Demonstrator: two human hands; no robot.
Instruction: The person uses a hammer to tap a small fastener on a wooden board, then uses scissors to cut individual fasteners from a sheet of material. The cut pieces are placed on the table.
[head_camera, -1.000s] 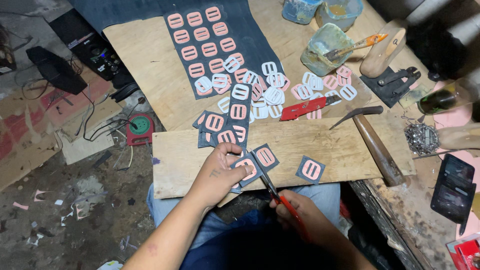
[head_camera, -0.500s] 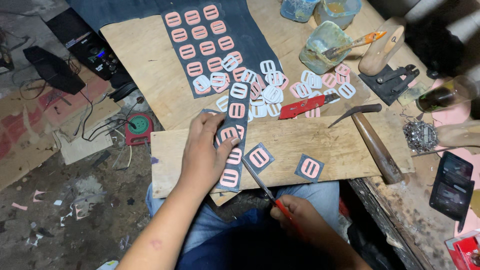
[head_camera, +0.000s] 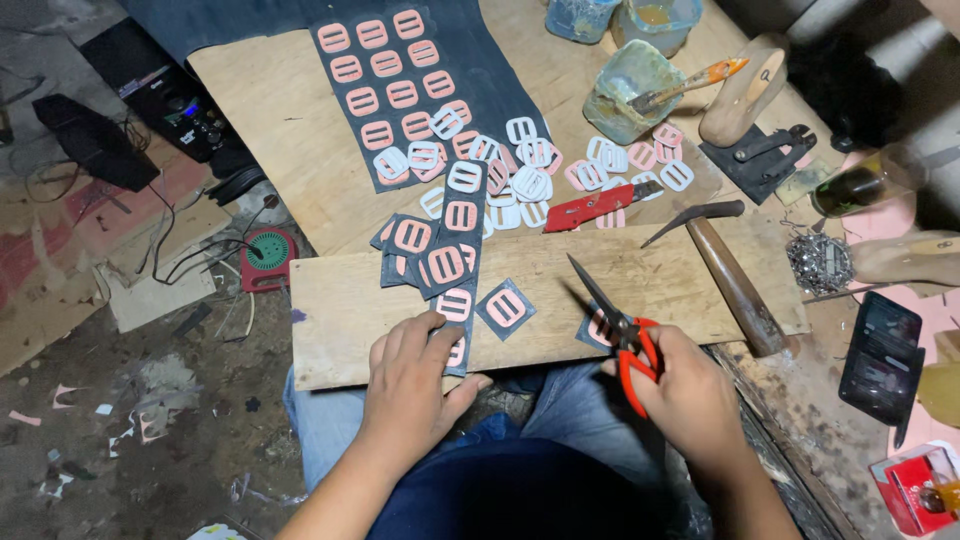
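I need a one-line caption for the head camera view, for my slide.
Left hand presses a dark strip of pink buckles on a wooden board; right hand holds red-handled scissors.

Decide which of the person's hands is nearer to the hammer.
Right. The right hand, holding red scissors, sits just left of the hammer handle's end. The left hand lies far across the board, on a dark strip.
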